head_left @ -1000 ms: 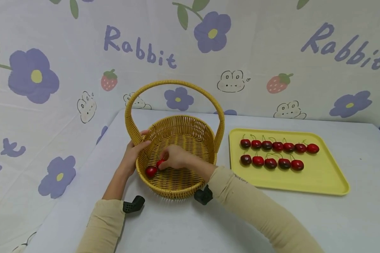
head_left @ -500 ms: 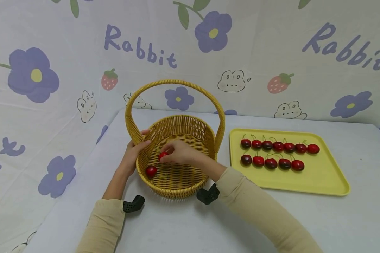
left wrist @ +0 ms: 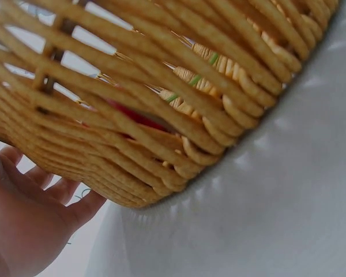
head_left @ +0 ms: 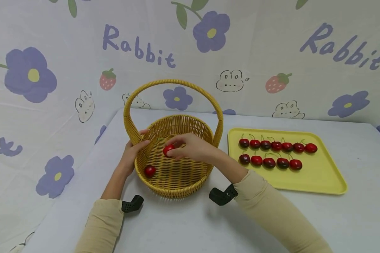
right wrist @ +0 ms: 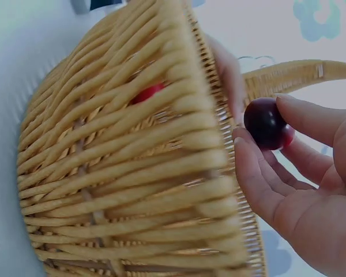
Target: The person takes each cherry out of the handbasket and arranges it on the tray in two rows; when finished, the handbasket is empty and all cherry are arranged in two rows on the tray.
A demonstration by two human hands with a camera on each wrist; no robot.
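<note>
The right hand [head_left: 193,149] pinches a cherry [head_left: 169,149] in its grip above the basket [head_left: 177,175] floor. Another cherry [head_left: 150,170] lies below-left of that grip. The left hand [head_left: 131,154] grasps the rim, seemingly steadying the basket.

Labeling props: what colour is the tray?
Pale yellow tray; clearest in the head view.

The room is bright with soft, even light. Shadows under the basket [head_left: 174,175] are faint. The head view is sharp. Both wrist views look dimmer, and things very close look blurry.
</note>
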